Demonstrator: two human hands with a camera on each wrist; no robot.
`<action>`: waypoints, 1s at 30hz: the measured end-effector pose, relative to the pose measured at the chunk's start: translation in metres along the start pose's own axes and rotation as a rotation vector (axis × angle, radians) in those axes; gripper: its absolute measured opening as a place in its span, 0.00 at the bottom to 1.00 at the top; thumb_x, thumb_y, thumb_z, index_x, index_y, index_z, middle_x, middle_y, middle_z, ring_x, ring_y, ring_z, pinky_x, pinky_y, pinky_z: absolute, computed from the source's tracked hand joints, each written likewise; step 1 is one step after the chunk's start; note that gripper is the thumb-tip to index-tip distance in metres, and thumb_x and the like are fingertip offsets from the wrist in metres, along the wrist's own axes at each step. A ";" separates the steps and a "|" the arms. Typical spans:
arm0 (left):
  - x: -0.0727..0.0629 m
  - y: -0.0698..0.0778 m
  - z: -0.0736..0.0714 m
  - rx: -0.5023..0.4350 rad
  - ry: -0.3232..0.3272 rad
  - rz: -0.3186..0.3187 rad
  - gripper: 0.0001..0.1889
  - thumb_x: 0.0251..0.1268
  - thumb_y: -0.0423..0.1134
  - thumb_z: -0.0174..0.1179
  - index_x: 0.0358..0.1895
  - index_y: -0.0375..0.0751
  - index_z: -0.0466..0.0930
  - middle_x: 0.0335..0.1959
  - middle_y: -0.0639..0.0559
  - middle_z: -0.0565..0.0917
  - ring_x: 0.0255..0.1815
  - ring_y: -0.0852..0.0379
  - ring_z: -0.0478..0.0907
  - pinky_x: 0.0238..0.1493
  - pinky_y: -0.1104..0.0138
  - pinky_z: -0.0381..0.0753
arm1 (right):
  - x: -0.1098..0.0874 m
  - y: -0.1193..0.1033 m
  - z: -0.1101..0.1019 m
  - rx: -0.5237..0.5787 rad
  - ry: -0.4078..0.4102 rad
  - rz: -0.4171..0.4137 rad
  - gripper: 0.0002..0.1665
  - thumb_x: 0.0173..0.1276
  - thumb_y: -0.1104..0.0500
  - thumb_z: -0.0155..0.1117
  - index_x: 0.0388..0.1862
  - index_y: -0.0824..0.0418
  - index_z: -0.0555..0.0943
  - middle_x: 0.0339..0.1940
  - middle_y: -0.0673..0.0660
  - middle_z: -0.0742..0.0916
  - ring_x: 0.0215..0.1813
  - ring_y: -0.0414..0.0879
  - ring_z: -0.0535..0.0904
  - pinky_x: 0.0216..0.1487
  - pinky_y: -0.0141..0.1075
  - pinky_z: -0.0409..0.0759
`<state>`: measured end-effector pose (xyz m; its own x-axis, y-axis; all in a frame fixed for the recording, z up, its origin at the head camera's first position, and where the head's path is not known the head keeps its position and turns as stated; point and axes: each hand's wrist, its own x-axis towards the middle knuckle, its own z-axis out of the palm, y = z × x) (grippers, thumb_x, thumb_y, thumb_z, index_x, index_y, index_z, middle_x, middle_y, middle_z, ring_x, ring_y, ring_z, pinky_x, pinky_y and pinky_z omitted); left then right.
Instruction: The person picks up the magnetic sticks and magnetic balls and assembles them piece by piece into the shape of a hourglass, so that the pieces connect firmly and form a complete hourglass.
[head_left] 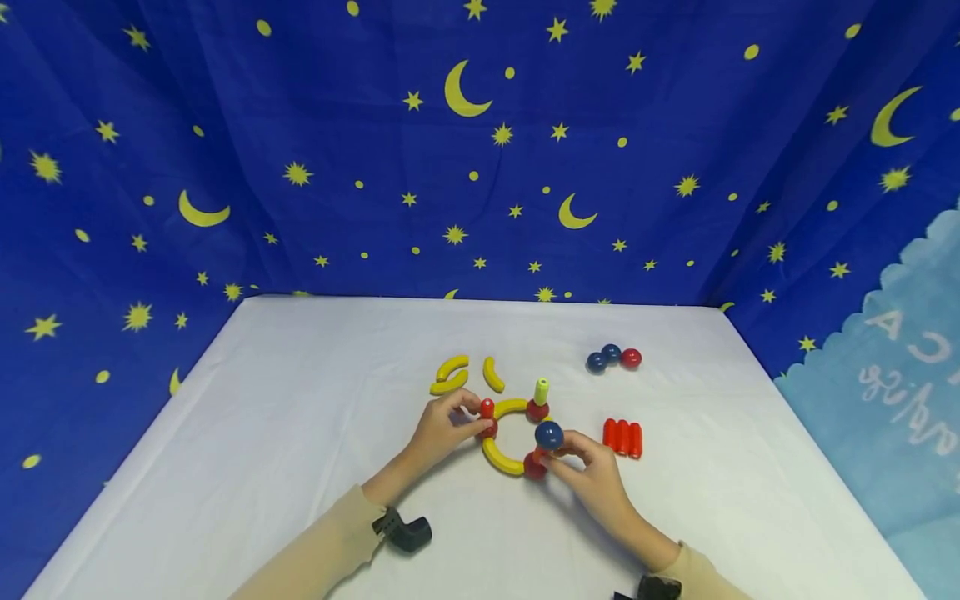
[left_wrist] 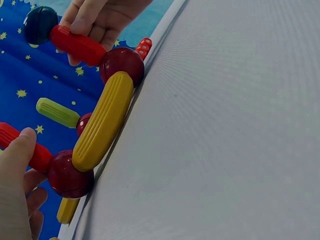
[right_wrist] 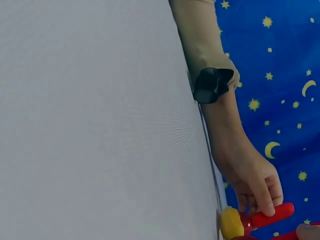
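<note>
Red balls (head_left: 535, 465) and curved yellow rods (head_left: 501, 458) form a ring on the table. My left hand (head_left: 446, 429) pinches a red rod (left_wrist: 41, 159) standing on the ring's left ball (left_wrist: 70, 174). At the ring's near right, my right hand (head_left: 596, 473) grips another red rod (left_wrist: 77, 45), which rises from a red ball and has a dark blue ball (head_left: 550, 435) on its top end. A yellow-green rod (head_left: 542, 392) stands upright on the ring's far ball (head_left: 537, 411). Part of the ring's right side is hidden behind the blue ball and right hand.
Several loose curved yellow rods (head_left: 450, 383) lie behind the ring to the left. Red rods (head_left: 622, 438) lie side by side at the right. Two blue balls (head_left: 603, 358) and a red ball (head_left: 632, 358) rest farther back. White cloth (head_left: 300, 375) covers the table.
</note>
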<state>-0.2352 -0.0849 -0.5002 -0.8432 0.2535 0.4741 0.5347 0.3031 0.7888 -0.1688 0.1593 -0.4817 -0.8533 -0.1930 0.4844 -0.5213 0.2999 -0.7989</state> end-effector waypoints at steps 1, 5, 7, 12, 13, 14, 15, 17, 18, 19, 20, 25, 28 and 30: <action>0.000 0.001 0.000 0.011 0.001 -0.004 0.10 0.50 0.37 0.71 0.35 0.40 0.81 0.33 0.48 0.86 0.35 0.51 0.80 0.36 0.65 0.80 | 0.001 0.001 0.001 -0.005 0.004 -0.008 0.14 0.53 0.72 0.70 0.40 0.64 0.84 0.34 0.60 0.89 0.38 0.35 0.82 0.43 0.28 0.81; 0.000 0.004 0.002 0.057 0.009 0.009 0.10 0.49 0.37 0.72 0.35 0.42 0.82 0.32 0.51 0.86 0.34 0.57 0.80 0.33 0.70 0.79 | 0.005 0.000 0.003 -0.007 0.005 -0.032 0.14 0.52 0.74 0.70 0.39 0.68 0.84 0.33 0.62 0.89 0.37 0.38 0.82 0.41 0.30 0.81; 0.000 0.006 0.003 0.083 0.015 0.023 0.11 0.49 0.37 0.72 0.35 0.42 0.82 0.32 0.51 0.86 0.33 0.58 0.80 0.32 0.71 0.79 | 0.008 -0.007 0.004 -0.013 0.003 -0.055 0.13 0.51 0.75 0.69 0.38 0.70 0.83 0.32 0.64 0.88 0.35 0.40 0.82 0.39 0.33 0.82; -0.002 0.010 0.009 0.148 0.024 0.066 0.11 0.51 0.39 0.71 0.39 0.43 0.84 0.34 0.53 0.87 0.34 0.61 0.78 0.34 0.72 0.79 | 0.015 -0.027 0.005 -0.065 0.007 -0.072 0.14 0.51 0.76 0.68 0.39 0.72 0.83 0.32 0.64 0.87 0.33 0.41 0.82 0.36 0.38 0.83; -0.003 0.010 0.010 0.159 0.028 0.073 0.12 0.51 0.40 0.71 0.40 0.43 0.85 0.34 0.53 0.87 0.34 0.61 0.77 0.34 0.72 0.78 | 0.016 -0.028 0.006 -0.075 0.005 -0.064 0.14 0.51 0.76 0.68 0.39 0.72 0.83 0.32 0.64 0.88 0.33 0.41 0.82 0.36 0.38 0.83; -0.003 0.011 0.011 0.168 0.030 0.084 0.12 0.51 0.40 0.71 0.40 0.43 0.85 0.34 0.53 0.87 0.34 0.61 0.77 0.34 0.72 0.78 | 0.017 -0.029 0.006 -0.084 0.002 -0.059 0.14 0.52 0.75 0.68 0.40 0.72 0.83 0.32 0.64 0.88 0.33 0.41 0.82 0.35 0.39 0.83; -0.003 0.011 0.011 0.173 0.031 0.091 0.13 0.51 0.40 0.71 0.41 0.43 0.85 0.34 0.53 0.87 0.34 0.61 0.76 0.34 0.72 0.78 | 0.018 -0.030 0.007 -0.090 0.000 -0.055 0.14 0.52 0.75 0.68 0.41 0.73 0.83 0.33 0.64 0.88 0.33 0.41 0.82 0.35 0.39 0.83; -0.003 0.012 0.012 0.181 0.033 0.104 0.13 0.51 0.40 0.71 0.42 0.43 0.85 0.34 0.53 0.86 0.34 0.60 0.76 0.34 0.72 0.78 | 0.019 -0.028 0.008 -0.102 -0.006 -0.052 0.15 0.53 0.75 0.68 0.42 0.74 0.82 0.34 0.65 0.88 0.32 0.42 0.82 0.35 0.39 0.83; -0.003 0.012 0.012 0.184 0.032 0.106 0.13 0.51 0.40 0.71 0.42 0.43 0.85 0.33 0.54 0.86 0.34 0.61 0.76 0.34 0.72 0.78 | 0.019 -0.024 0.009 -0.104 -0.010 -0.043 0.16 0.53 0.74 0.68 0.43 0.74 0.82 0.34 0.65 0.88 0.33 0.43 0.82 0.35 0.39 0.83; -0.003 0.012 0.012 0.185 0.030 0.109 0.13 0.51 0.40 0.71 0.42 0.43 0.85 0.33 0.54 0.86 0.34 0.60 0.76 0.34 0.72 0.77 | 0.019 -0.019 0.010 -0.107 -0.012 -0.034 0.16 0.54 0.74 0.68 0.44 0.74 0.82 0.35 0.65 0.88 0.33 0.43 0.82 0.35 0.38 0.83; -0.002 0.012 0.012 0.186 0.028 0.117 0.13 0.51 0.40 0.71 0.42 0.43 0.85 0.34 0.54 0.87 0.34 0.60 0.76 0.34 0.72 0.77 | 0.019 -0.014 0.011 -0.108 -0.014 -0.026 0.17 0.54 0.74 0.68 0.45 0.74 0.82 0.35 0.65 0.88 0.33 0.43 0.82 0.36 0.37 0.83; -0.002 0.013 0.013 0.218 0.009 0.147 0.14 0.50 0.39 0.71 0.43 0.43 0.87 0.34 0.52 0.86 0.37 0.59 0.76 0.37 0.70 0.78 | 0.016 0.006 0.013 -0.102 -0.024 0.006 0.19 0.56 0.70 0.68 0.49 0.70 0.82 0.36 0.61 0.88 0.34 0.40 0.81 0.38 0.31 0.82; -0.003 0.014 0.013 0.245 -0.005 0.151 0.14 0.50 0.39 0.72 0.43 0.43 0.87 0.35 0.52 0.86 0.39 0.59 0.77 0.40 0.69 0.78 | 0.015 0.009 0.013 -0.081 -0.023 0.017 0.19 0.57 0.68 0.69 0.49 0.67 0.82 0.36 0.59 0.88 0.35 0.36 0.80 0.38 0.30 0.82; -0.003 0.014 0.012 0.251 -0.006 0.144 0.14 0.50 0.40 0.71 0.42 0.43 0.87 0.35 0.52 0.86 0.39 0.59 0.77 0.39 0.69 0.78 | 0.014 0.010 0.013 -0.071 -0.016 0.022 0.19 0.57 0.67 0.69 0.49 0.65 0.83 0.35 0.57 0.88 0.35 0.35 0.80 0.39 0.31 0.82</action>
<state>-0.2244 -0.0703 -0.4956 -0.7579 0.3158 0.5709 0.6464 0.4818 0.5917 -0.1858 0.1471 -0.4876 -0.8647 -0.2000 0.4607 -0.5020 0.3699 -0.7818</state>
